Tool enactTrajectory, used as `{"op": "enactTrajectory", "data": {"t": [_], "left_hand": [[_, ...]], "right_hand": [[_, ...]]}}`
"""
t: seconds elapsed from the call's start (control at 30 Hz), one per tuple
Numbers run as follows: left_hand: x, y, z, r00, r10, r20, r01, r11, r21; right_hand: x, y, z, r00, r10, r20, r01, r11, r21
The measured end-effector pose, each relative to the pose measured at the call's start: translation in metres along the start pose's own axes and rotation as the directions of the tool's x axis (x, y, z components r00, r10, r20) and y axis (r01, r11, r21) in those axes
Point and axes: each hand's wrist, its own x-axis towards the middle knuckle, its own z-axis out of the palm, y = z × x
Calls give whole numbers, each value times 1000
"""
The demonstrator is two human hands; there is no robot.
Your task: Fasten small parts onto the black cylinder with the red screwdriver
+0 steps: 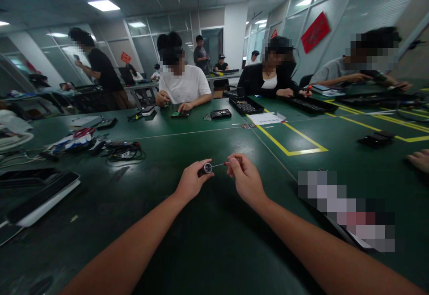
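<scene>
Above the green table (214, 223), my left hand (193, 179) is closed around a small black cylinder (208, 168) with a pale ring at its end. Part of the cylinder is hidden by my fingers. To the right, my right hand (244, 174) grips a thin screwdriver (219, 165) with a reddish collar, its handle mostly covered by my fingers. The metal shaft points left and its tip reaches the ringed end of the cylinder. Whether the tip touches anything inside is too small to tell.
Bundled black cables (124, 151) and a black-and-white device (50, 196) lie on the left. A blurred-out object (348, 214) lies near my right forearm. Across the table, people work beside a black tray (246, 105); yellow tape (306, 153) marks the tabletop.
</scene>
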Motion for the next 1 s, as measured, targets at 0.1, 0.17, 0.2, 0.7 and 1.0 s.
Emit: {"op": "enactTrajectory", "data": {"t": [0.1, 0.17, 0.2, 0.7, 1.0], "left_hand": [[0, 1, 0, 999, 19, 46, -21, 998, 55], [0, 2, -1, 997, 34, 70, -40, 996, 79], [0, 3, -1, 996, 42, 84, -50, 995, 89], [0, 2, 0, 997, 15, 71, -18, 999, 45], [0, 6, -2, 997, 49, 59, -53, 997, 63]], "right_hand": [[0, -1, 0, 1000, 4, 29, -5, 999, 32], [0, -4, 0, 1000, 17, 9, -18, 999, 37], [0, -5, 1, 999, 26, -19, -25, 999, 26], [3, 3, -2, 997, 41, -62, -49, 989, -142], [14, 13, -1, 957, 258, -135, -224, 949, 223]]}}
